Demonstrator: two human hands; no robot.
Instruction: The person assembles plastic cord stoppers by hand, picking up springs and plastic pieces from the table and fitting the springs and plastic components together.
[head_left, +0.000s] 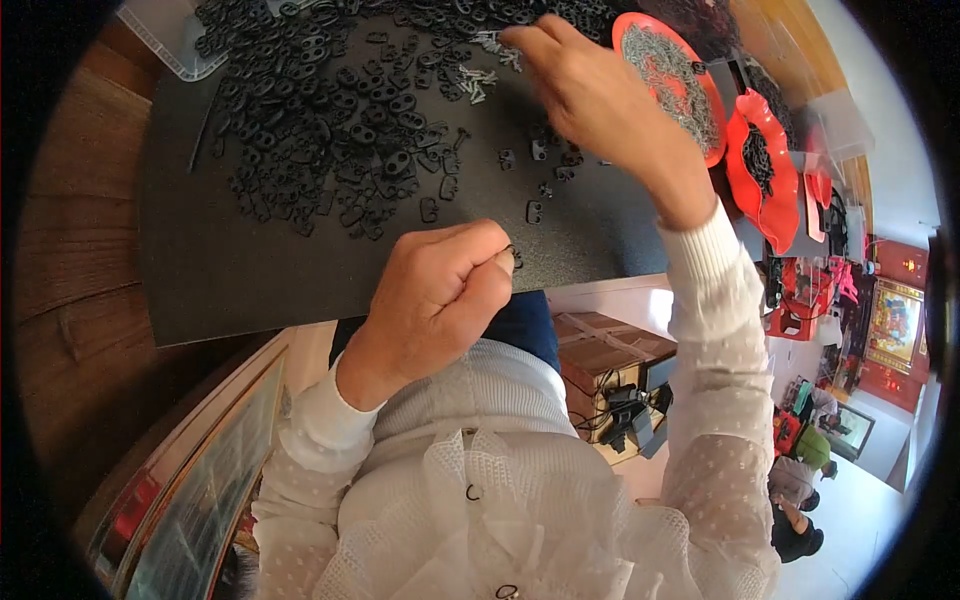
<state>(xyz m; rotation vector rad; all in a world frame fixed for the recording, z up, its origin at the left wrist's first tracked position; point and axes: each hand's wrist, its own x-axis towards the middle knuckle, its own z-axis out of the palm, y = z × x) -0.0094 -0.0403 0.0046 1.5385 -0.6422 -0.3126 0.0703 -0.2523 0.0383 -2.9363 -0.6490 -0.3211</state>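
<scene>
My left hand (432, 296) is closed near the table's front edge. A small black plastic piece (515, 256) pokes out past its thumb and forefinger. Farther off, my right hand (588, 92) has its fingers curled together, the tips down at small silver screws (488, 42); anything within them is hidden. Beside those lies another little pile of screws (477, 84). Black plastic parts with two holes (375, 115) cover the left and back of the dark table mat (240, 285). Several small black pieces (535, 211) are scattered below my right hand.
To the right stand a red plate (716, 140) heaped with silver screws and a wavy red dish (780, 215) holding black screws. A clear plastic container (190, 62) sits at the back left. Below the table is a cardboard box (610, 340). Other people (800, 480) are in the background.
</scene>
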